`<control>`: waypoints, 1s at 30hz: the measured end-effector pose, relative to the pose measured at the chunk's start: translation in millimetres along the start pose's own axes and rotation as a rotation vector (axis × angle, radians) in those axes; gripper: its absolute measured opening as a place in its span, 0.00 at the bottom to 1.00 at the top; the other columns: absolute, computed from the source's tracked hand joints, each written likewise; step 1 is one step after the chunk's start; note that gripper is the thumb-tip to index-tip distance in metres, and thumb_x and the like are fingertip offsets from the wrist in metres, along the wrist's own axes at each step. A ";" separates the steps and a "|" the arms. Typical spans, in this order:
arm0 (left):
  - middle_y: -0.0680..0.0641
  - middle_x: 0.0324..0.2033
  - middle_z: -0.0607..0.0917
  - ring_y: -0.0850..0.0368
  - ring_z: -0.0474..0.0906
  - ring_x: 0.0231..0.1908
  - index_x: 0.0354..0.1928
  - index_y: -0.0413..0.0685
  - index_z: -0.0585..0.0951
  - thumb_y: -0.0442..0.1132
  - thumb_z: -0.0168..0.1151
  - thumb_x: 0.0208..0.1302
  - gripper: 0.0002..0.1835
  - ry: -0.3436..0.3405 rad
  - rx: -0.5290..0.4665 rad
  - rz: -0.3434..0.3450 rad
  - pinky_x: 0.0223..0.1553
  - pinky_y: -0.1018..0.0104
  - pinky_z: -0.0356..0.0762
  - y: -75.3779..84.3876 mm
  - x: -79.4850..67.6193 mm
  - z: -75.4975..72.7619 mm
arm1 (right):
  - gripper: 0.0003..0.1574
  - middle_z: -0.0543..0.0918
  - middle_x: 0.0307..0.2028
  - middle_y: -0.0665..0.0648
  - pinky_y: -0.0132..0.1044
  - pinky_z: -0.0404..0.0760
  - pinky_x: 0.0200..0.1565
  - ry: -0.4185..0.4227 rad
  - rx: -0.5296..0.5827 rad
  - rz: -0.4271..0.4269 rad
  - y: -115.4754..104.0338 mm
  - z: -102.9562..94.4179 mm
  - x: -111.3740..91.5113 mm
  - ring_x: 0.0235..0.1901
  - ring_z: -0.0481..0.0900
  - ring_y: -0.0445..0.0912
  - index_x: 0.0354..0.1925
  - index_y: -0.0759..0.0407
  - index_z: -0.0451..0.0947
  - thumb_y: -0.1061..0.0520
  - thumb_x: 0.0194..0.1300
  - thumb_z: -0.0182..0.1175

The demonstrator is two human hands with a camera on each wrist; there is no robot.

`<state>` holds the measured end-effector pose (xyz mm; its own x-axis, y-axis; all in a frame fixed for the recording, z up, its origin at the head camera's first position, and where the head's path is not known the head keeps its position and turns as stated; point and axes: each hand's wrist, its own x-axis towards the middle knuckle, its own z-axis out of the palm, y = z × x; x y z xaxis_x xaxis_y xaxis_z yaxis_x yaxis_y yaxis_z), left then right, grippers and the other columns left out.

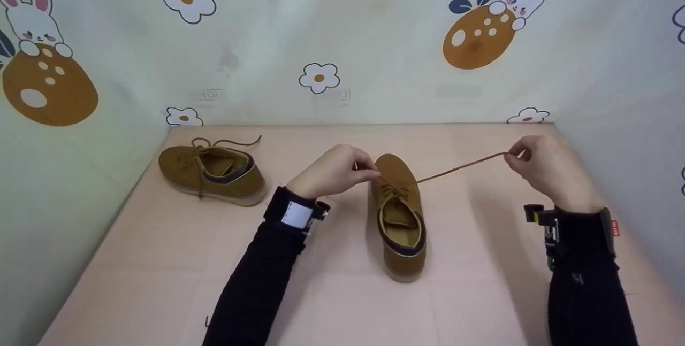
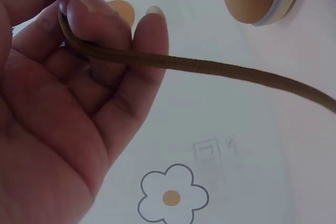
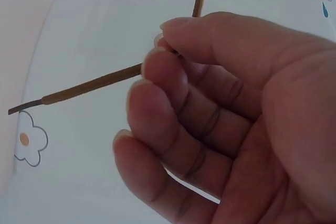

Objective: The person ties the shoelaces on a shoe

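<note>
A tan-brown lace-up shoe (image 1: 405, 268) stands on the pale tabletop between both hands, its toe pointing away from me. My right hand (image 1: 546, 167), raised to the right, pinches one shoelace (image 1: 460, 168) between thumb and fingers. That lace runs taut from the shoe's eyelets. In the right wrist view, its free end (image 3: 94, 84) with a dark tip sticks out past the fingertips. At the shoe's left side, near the toe, my left hand (image 1: 337, 172) pinches the other lace. The left wrist view shows this lace (image 2: 210, 66) crossing in front of the fingers.
A matching shoe (image 1: 235, 196) sits at the back left of the table (image 1: 332, 292), turned with its toe to the left and its laces loose. Behind the table rises a pale cloth backdrop (image 1: 257, 68) printed with rabbits and flowers. Side panels flank the table.
</note>
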<state>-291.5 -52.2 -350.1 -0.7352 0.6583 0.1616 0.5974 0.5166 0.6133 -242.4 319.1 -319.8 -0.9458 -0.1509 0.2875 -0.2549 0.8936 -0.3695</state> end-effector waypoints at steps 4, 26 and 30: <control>0.56 0.28 0.86 0.63 0.75 0.29 0.35 0.47 0.89 0.41 0.66 0.68 0.08 -0.030 0.034 0.023 0.35 0.67 0.73 0.2 -1.6 -0.7 | 0.11 0.82 0.20 0.49 0.36 0.72 0.25 -0.073 0.057 0.022 -2.3 -4.5 -4.5 0.21 0.78 0.46 0.29 0.61 0.85 0.56 0.66 0.64; 0.55 0.27 0.85 0.64 0.78 0.27 0.36 0.45 0.87 0.39 0.64 0.68 0.06 0.055 0.005 0.023 0.32 0.70 0.76 15.3 7.8 22.7 | 0.06 0.87 0.31 0.44 0.29 0.79 0.29 -0.070 0.401 -0.491 -111.8 45.6 -13.2 0.31 0.83 0.37 0.37 0.54 0.87 0.62 0.60 0.71; 0.54 0.26 0.85 0.64 0.78 0.26 0.34 0.46 0.87 0.38 0.64 0.69 0.07 0.054 0.013 0.035 0.32 0.70 0.75 15.2 7.8 23.2 | 0.06 0.87 0.31 0.49 0.33 0.80 0.31 -0.034 0.355 -0.574 -112.6 62.0 -8.7 0.30 0.82 0.37 0.36 0.57 0.88 0.64 0.58 0.72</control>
<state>-280.7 -26.5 -357.4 -0.7296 0.6458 0.2249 0.6273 0.5009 0.5963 -218.0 193.6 -335.4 -0.6449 -0.5789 0.4990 -0.7641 0.4751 -0.4364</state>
